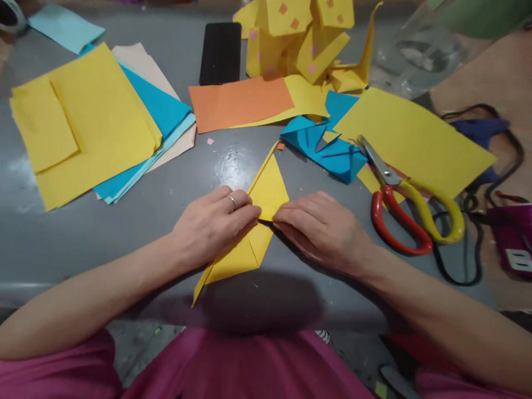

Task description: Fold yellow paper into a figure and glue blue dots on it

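Note:
A yellow folded paper [269,188], long and pointed at both ends, lies on the grey table [124,233] in front of me. My left hand [211,224], with a ring on one finger, rests curled on its left side, fingertips pressing the paper near its middle. My right hand [320,227] lies curled on the right side, its fingertips meeting the left ones at the paper's right corner. Both hands press on the fold; part of the paper is hidden under them.
Red and yellow scissors [409,208] lie right of my hand. A blue folded piece [328,147], an orange sheet [239,102] and yellow sheets [411,138] lie behind. A stack of coloured paper [95,122] sits left. A black phone [220,52], folded yellow figures [303,39] and cables [469,244] are about.

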Demonstrator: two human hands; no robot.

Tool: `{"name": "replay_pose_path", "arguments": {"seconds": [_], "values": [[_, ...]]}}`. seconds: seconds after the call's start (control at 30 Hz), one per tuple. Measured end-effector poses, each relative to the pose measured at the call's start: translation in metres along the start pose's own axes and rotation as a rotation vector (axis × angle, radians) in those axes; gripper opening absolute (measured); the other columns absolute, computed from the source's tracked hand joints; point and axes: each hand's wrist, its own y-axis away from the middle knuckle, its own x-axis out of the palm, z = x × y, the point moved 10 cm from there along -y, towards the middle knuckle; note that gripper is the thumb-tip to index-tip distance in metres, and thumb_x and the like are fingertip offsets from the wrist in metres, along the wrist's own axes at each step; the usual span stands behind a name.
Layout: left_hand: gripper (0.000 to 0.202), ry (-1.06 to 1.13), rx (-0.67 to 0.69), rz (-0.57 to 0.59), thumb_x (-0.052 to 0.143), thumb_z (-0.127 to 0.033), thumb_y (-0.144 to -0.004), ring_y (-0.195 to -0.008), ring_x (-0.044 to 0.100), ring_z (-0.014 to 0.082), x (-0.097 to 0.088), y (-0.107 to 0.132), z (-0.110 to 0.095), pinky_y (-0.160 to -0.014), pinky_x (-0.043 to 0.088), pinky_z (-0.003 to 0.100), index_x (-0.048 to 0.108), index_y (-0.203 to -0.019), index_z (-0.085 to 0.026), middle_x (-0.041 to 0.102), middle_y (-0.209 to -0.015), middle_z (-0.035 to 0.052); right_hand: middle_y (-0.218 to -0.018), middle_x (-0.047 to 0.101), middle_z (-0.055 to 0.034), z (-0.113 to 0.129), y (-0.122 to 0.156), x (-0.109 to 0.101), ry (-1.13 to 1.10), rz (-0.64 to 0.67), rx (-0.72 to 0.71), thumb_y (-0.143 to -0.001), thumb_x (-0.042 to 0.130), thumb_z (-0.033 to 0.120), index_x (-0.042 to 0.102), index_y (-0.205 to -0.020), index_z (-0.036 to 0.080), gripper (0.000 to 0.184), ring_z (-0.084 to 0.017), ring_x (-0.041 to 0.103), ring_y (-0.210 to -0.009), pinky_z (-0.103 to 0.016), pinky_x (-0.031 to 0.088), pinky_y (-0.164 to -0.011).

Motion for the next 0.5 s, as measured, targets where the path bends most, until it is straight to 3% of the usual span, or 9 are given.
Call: {"name": "replay_pose_path", "arguments": {"seconds": [0.17,0.5], "values": [[0.026,-0.032,0.021,0.065,0.048,-0.012,-0.1,-0.072,0.06,0.0145,0.0026,-0.0002,-0.0028,-0.067,0.047,0.027,0.069,-0.086,-0.019,0.07,-0.079,0.0018,-0.09,0.076,-0.0057,0.0017,0.0013,0.0022,-0.005,0.047,0.014,-0.098,0.059,0.02,0.067,-0.095,0.018,0.009,-0.017,0.065,-0.08,-0.032,0.045,-0.071],[0.021,-0.051,-0.048,0.061,0.052,-0.017,-0.099,-0.071,0.061,0.0143,0.0008,-0.0013,-0.0005,-0.062,0.044,0.027,0.071,-0.089,-0.019,0.071,-0.081,0.0014,-0.093,0.075,-0.0064,-0.0057,0.003,0.0018,-0.033,0.081,0.054,-0.099,0.061,0.029,0.069,-0.097,0.019,0.013,-0.019,0.065,-0.081,-0.034,0.047,-0.073]]}}
